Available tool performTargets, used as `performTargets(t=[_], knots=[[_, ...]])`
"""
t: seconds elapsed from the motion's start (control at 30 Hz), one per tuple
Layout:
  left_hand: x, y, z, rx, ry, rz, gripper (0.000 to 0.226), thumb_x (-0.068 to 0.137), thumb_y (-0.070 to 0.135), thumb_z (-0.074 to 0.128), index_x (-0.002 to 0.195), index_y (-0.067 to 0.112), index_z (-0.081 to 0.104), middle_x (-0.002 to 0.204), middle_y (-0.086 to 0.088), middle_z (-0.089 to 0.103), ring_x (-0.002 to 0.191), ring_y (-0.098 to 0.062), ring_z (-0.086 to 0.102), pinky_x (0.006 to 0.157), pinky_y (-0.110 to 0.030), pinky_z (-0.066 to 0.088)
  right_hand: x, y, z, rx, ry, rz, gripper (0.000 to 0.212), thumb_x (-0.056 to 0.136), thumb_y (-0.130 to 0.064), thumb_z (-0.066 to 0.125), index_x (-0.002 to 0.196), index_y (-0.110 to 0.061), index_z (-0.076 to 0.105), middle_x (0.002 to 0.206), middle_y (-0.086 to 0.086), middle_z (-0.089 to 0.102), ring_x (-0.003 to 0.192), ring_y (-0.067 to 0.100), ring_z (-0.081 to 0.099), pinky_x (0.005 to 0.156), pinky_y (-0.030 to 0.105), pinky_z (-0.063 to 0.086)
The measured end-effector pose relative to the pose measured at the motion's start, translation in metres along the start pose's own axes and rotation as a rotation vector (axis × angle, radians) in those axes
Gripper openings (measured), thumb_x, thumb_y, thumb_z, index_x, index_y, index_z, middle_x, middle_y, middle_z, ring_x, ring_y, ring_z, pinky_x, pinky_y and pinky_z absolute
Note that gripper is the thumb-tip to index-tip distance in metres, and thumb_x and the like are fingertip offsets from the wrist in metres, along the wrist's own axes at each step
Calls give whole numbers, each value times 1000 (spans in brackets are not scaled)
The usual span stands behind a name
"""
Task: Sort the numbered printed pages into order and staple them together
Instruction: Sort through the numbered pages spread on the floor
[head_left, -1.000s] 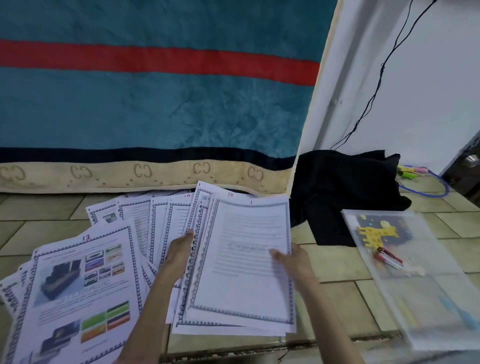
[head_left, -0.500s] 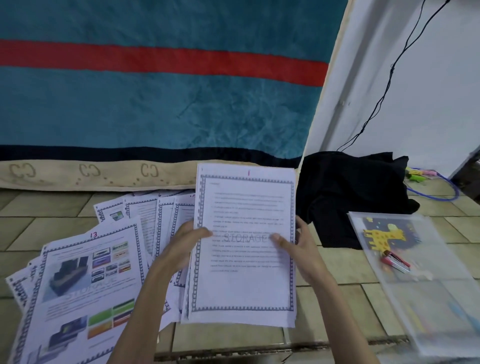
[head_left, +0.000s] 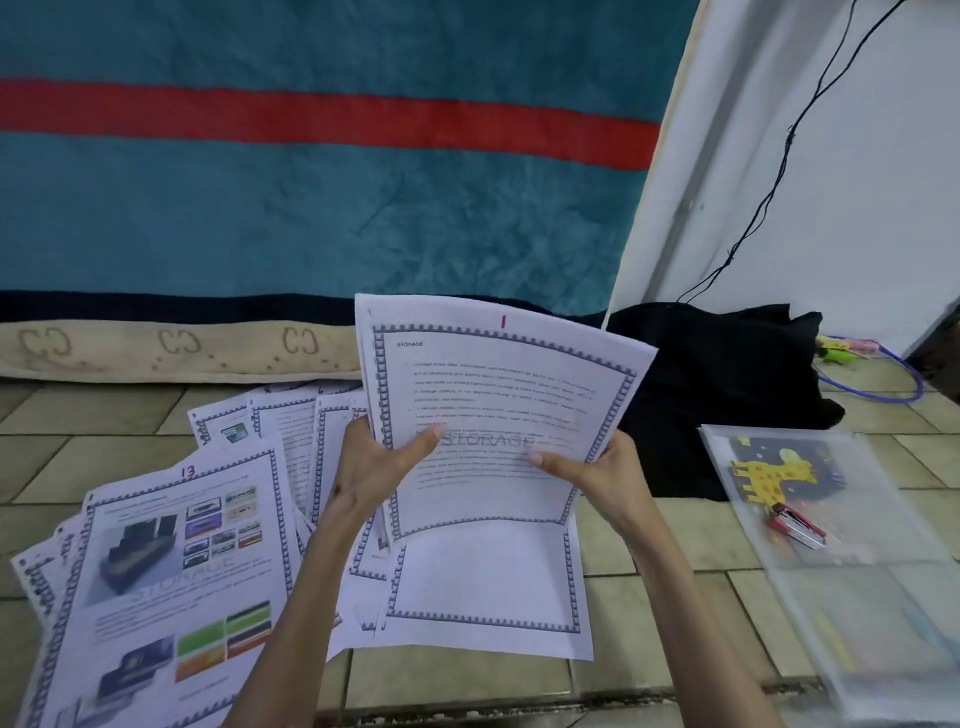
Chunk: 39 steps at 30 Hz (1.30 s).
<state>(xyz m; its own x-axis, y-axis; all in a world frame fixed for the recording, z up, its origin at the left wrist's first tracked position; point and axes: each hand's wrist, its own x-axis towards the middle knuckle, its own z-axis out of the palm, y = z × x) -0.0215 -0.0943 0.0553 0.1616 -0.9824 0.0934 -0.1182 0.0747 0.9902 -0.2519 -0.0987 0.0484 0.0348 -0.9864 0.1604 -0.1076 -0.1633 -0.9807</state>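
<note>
Both hands (head_left: 374, 467) hold bordered page 1 (head_left: 498, 415) curled.

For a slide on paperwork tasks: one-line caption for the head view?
Both hands, left and right, lift white bordered page 1 above printed sheets fanned on the tiled floor; red stapler lies aside.

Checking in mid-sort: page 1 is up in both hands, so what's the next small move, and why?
Probably set page 1 down as the start of the ordered stack, then look for page 2. Left hand and right hand both hold its edges off the floor, while the other sheets, such as page 13, lie fanned and unsorted. The stapler on the plastic folder can wait.
</note>
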Motion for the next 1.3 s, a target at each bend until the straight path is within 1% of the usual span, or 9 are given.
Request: performTargets(t=[0.23, 0.33, 0.4, 0.53, 0.9, 1.03, 1.13, 1.2, 1.3], knots=[[-13, 7, 11, -68, 29, -108, 28, 82, 19, 69, 79, 29, 42, 82, 17, 49, 82, -8, 48, 82, -19, 37, 7, 4, 10, 40, 56, 48, 38, 65, -14, 84, 100, -12, 70, 94, -5, 75, 89, 8, 70, 76, 20, 56], [-7, -3, 10, -94, 59, -153, 32, 77, 28, 73, 91, 20, 45, 85, 12, 52, 97, -15, 50, 86, -22, 36, 8, 8, 13, 62, 84, 64, 34, 67, -13, 83, 99, -15, 70, 95, -3, 75, 90, 10, 70, 79, 25, 57], [-4, -6, 8, -84, 52, -158, 37, 75, 29, 75, 97, 16, 48, 83, 13, 54, 94, -15, 52, 81, -20, 40, 7, 11, 14, 74, 106, 83, 40, 66, -17, 84, 103, -12, 69, 98, -1, 74, 92, 11, 70, 83, 30, 56], [-6, -4, 9, -70, 45, -129, 26, 73, 23, 78, 75, 26, 52, 68, 23, 61, 74, -2, 57, 56, -4, 40, 8, 10, 13, 76, 99, 87, 37, 66, -16, 83, 100, -13, 70, 96, -4, 75, 92, 11, 70, 79, 25, 57], [-6, -13, 18, -83, 119, -99, 24, 69, 20, 80, 66, 25, 57, 47, 24, 61, 57, 14, 56, 51, -2, 42, 5, 9, 13, 68, 95, 61, 44, 63, -27, 81, 103, -15, 68, 97, -8, 74, 92, 4, 69, 80, 21, 56], [-8, -5, 15, -20, 41, -112, 20, 71, 28, 78, 72, 30, 58, 72, 17, 66, 75, 1, 60, 59, -9, 43, 7, 4, 6, 65, 69, 57, 36, 71, -17, 79, 105, -14, 66, 99, -8, 72, 89, 1, 69, 73, 15, 55], [-2, 9, 4, -6, -163, -192, 18, 77, 38, 70, 87, 36, 56, 96, 17, 65, 91, -4, 61, 82, -18, 45, 9, -5, -8, 84, -64, 152, 38, 72, -16, 77, 108, -12, 66, 100, -3, 74, 92, 8, 70, 75, 21, 57], [10, 10, -1, -209, -260, -252, 33, 74, 46, 69, 102, 29, 61, 106, 10, 68, 106, -18, 64, 87, -28, 51, 7, -6, -18, 121, -160, 267, 43, 69, -16, 78, 110, -8, 66, 100, 1, 74, 92, 14, 71, 74, 26, 58], [33, 7, 6, -553, -273, -359, 30, 94, 30, 46, 117, 14, 57, 119, -8, 65, 98, -24, 68, 75, -35, 59, -1, -1, -28, 111, -225, 404, 34, 73, -9, 76, 106, -10, 65, 90, -6, 75, 84, 8, 72, 64, 19, 56]])
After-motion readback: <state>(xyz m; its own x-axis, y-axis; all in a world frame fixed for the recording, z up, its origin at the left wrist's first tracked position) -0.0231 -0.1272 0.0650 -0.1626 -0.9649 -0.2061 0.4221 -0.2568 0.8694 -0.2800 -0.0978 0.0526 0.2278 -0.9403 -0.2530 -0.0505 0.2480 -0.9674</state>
